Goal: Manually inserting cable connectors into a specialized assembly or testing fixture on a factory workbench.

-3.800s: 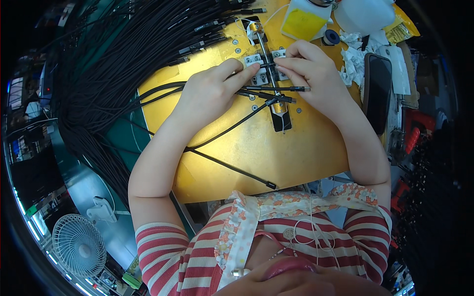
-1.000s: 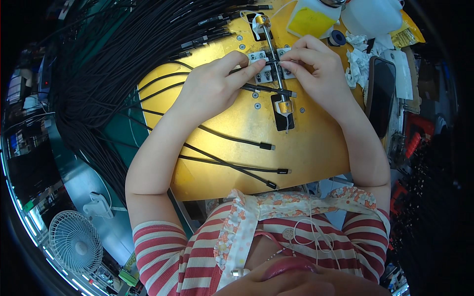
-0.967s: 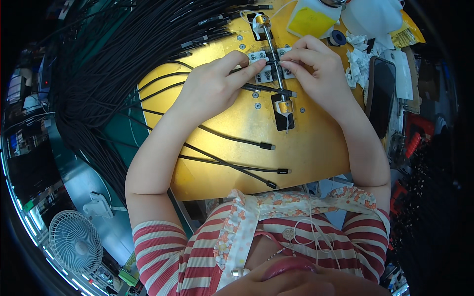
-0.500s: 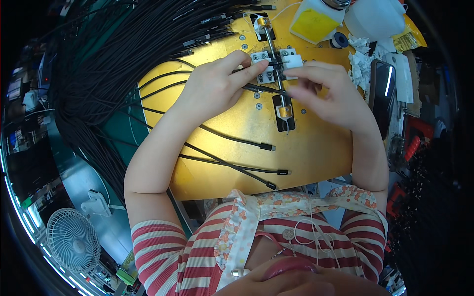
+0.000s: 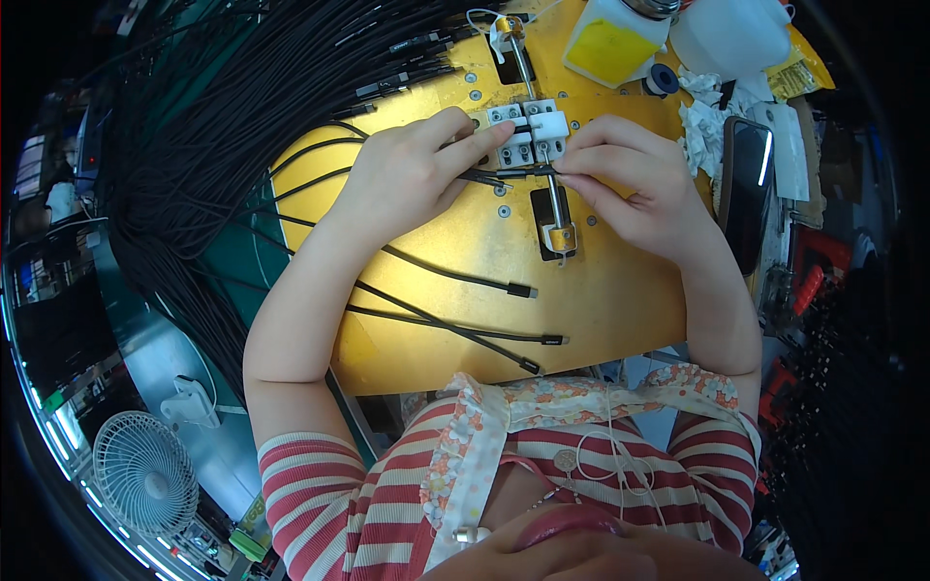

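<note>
A small clamping fixture (image 5: 548, 124) with white blocks and a metal rod stands on the gold plate (image 5: 601, 300); its blocks sit close together. My left hand (image 5: 412, 174) reaches over it from the left, index fingertip on a black cable's end at the blocks. Under that hand's curled fingers, more black cables run out to the right. Just below the blocks, my right hand (image 5: 635, 184) pinches the end of a black cable (image 5: 523, 173) between thumb and index finger. Several cables with plugs, among them a cable plug (image 5: 521, 290), lie nearer to me on the plate.
A thick bundle of black cables (image 5: 223, 126) covers the left side. At the back right stand a bottle with a yellow label (image 5: 612, 44) and a white container (image 5: 731, 37). Beside my right hand are crumpled tissues (image 5: 704, 131) and a dark phone (image 5: 748, 184). A fan (image 5: 145, 473) stands lower left.
The fixture's right block has come up against the left one, closing the gap. My right thumb and index finger have closed on a cable end. My left hand has shifted slightly left.
</note>
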Motion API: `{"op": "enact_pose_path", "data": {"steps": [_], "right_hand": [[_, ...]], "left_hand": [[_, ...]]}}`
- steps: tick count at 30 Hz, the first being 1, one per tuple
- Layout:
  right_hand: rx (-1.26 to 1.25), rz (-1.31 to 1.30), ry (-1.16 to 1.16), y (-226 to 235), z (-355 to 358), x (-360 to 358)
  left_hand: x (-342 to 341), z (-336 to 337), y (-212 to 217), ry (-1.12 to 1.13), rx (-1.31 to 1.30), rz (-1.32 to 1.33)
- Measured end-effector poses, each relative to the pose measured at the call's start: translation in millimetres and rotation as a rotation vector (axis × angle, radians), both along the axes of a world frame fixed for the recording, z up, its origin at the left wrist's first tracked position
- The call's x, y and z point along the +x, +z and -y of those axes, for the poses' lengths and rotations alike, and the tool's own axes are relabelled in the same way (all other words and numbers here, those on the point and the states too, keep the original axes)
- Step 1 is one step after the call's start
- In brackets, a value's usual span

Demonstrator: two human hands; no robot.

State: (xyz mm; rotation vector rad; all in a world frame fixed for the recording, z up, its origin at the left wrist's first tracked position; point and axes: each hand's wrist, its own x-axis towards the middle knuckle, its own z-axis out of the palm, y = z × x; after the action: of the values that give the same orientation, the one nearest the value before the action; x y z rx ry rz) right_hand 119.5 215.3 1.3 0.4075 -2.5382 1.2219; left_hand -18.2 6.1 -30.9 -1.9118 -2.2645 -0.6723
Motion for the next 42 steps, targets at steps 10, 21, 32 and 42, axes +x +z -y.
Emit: {"op": "enact_pose_path", "data": {"steps": [10,21,32,42], "right_hand": [[-0.25,-0.08,0.067,10,-4,4],[-0.327,0.137,0.134,18,3,6],[-0.117,-0.04,-0.244,-18,0,-10],[0.145,-0.033,-0.272,-22,-1,-14]], "left_hand": [[21,9,56,-0.142,-0.052,0.545],[23,8,55,-0.297,-0.081,0.62],[23,-2,23,0.056,-0.076,0.156],[17,-4,10,0.078,-0.097,0.043]]}}
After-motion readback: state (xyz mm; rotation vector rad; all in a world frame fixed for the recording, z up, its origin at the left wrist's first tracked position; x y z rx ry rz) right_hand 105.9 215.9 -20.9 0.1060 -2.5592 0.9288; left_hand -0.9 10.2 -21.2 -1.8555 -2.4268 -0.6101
